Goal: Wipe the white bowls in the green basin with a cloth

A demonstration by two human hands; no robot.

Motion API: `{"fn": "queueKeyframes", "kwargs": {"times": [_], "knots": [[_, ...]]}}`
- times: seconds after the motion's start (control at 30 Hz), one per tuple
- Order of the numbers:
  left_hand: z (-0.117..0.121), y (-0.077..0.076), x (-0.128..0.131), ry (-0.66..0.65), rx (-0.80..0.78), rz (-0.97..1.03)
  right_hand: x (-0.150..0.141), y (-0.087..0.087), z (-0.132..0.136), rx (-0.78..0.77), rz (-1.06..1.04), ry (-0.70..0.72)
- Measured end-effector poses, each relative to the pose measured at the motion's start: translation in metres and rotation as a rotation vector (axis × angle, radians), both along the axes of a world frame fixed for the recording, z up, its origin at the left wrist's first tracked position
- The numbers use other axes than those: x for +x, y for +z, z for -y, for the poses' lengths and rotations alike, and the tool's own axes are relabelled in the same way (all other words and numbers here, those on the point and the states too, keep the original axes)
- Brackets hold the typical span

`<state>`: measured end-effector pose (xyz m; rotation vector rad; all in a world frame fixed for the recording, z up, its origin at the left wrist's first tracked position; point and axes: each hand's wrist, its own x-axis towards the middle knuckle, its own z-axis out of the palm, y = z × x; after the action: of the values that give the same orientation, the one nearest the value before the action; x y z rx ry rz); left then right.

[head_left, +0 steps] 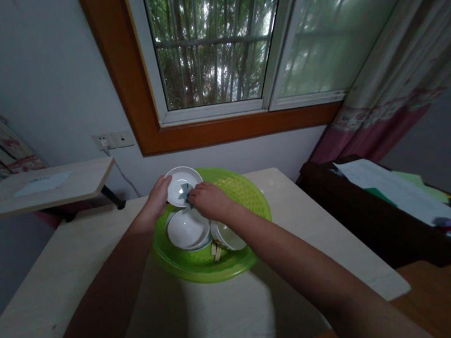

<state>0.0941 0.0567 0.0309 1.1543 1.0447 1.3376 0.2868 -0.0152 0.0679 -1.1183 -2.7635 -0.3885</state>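
Note:
My left hand (158, 197) is closed on the left rim of a small white dish (176, 185), which it holds tilted above a green plastic basket (219, 273). My right hand (208, 198) is closed on a small grey cloth (185, 189) pressed against the inside of the dish. Just below my hands, a stack of white bowls (187, 229) sits in the basket. More white bowls (230, 239) stand to the right, partly hidden by my right forearm. Between the two groups poke the ends of some light wooden chopsticks (216, 251).
The basket rests on a pale wooden table (226, 316) against the wall under a window (215, 40). A raised wooden shelf (78, 179) stands at the left. On the right, papers (393, 189) lie on a dark piece of furniture (355, 217). A cable hangs from the wall socket (105, 142).

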Motion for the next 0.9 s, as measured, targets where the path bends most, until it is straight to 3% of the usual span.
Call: {"fn": "queueKeyframes", "kwargs": {"times": [0.1,0.33,0.5,0.7,0.9], "knots": [[0.007,0.007,0.001,0.062,0.016,-0.050,-0.003,-0.001,0.003,-0.094,-0.061,0.076],[0.013,0.011,0.005,0.067,0.054,-0.079,-0.006,-0.003,0.006,-0.192,-0.201,0.213],[0.011,0.009,0.004,0.071,0.064,-0.039,-0.008,0.004,0.009,-0.158,-0.148,0.073],[0.010,0.007,0.006,0.048,-0.011,-0.045,-0.007,0.000,0.008,0.020,-0.079,-0.164],[0.011,0.006,0.005,0.063,0.013,-0.080,-0.006,-0.004,0.008,0.013,-0.083,-0.125]]}}
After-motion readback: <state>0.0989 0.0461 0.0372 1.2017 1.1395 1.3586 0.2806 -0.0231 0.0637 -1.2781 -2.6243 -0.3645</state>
